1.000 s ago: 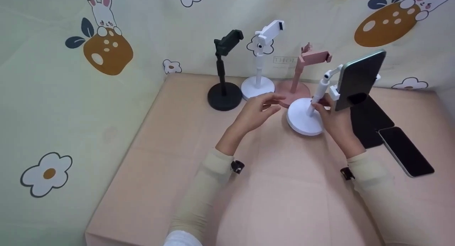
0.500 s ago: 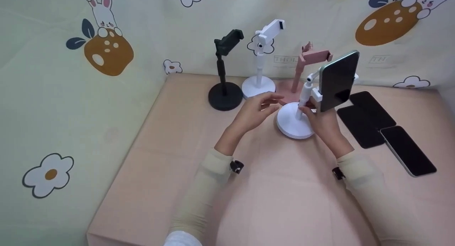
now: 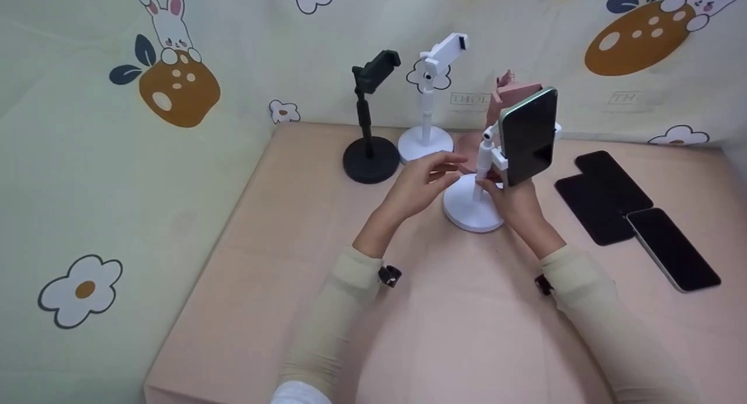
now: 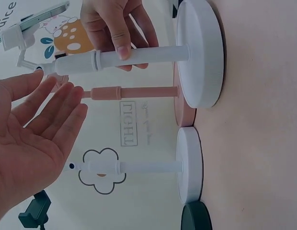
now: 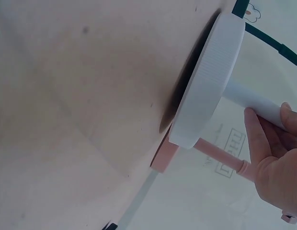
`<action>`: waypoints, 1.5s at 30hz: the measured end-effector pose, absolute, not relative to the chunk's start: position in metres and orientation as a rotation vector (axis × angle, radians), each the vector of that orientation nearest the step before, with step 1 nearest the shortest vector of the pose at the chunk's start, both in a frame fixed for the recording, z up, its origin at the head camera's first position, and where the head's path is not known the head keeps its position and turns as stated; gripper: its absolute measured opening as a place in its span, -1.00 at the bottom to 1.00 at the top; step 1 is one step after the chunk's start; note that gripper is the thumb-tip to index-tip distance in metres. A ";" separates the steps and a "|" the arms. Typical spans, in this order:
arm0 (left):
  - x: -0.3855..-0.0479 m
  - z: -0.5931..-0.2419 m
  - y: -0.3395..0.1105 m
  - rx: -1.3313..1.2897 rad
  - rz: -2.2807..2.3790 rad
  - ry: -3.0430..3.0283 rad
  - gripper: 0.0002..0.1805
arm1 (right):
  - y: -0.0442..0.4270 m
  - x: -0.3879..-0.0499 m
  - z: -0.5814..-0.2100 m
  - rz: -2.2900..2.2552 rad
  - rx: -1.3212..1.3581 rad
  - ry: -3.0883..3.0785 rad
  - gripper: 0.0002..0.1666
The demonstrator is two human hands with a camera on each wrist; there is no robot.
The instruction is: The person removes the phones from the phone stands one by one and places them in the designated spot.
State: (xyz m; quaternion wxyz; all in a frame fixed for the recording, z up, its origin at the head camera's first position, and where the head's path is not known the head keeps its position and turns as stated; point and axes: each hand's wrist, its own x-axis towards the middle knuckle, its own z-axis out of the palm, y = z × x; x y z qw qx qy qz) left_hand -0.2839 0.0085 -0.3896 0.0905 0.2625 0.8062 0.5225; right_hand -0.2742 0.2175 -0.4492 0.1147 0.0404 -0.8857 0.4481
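Note:
My right hand [image 3: 522, 208] pinches the pole of a white phone stand [image 3: 467, 208] between thumb and fingers. A dark-screened phone [image 3: 528, 138] with a green edge sits in that stand's clamp. Beneath the round base, the right wrist view shows a dark shadow [image 5: 187, 76]; whether the base fully touches the table, I cannot tell. To the left of the stand, my left hand [image 3: 417, 185] holds nothing, its fingers loosely extended, as the left wrist view confirms. Just behind stands a pink phone stand [image 3: 516, 91], partly hidden by the phone and the white stand.
Another white stand [image 3: 426, 144] and a black stand [image 3: 370, 164] line the back edge, both with bare clamps. At right lie two flat black slabs [image 3: 595, 211], overlapping, and a phone [image 3: 674, 249]. A patterned cloth [image 3: 175, 188] hangs behind and left.
My right hand has carried the white stand with its phone leftward and slightly nearer me, in front of the pink stand. The black slabs at right are now uncovered. My left hand stays put.

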 end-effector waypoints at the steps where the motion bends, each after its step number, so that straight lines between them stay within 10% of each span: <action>1: -0.284 -0.390 0.009 0.781 1.555 2.389 -0.59 | 0.217 -0.274 -0.449 1.312 0.124 -2.594 -0.49; 45: -0.282 -0.392 0.018 0.840 1.542 2.375 -0.59 | 0.230 -0.271 -0.451 1.453 0.209 -2.556 -0.29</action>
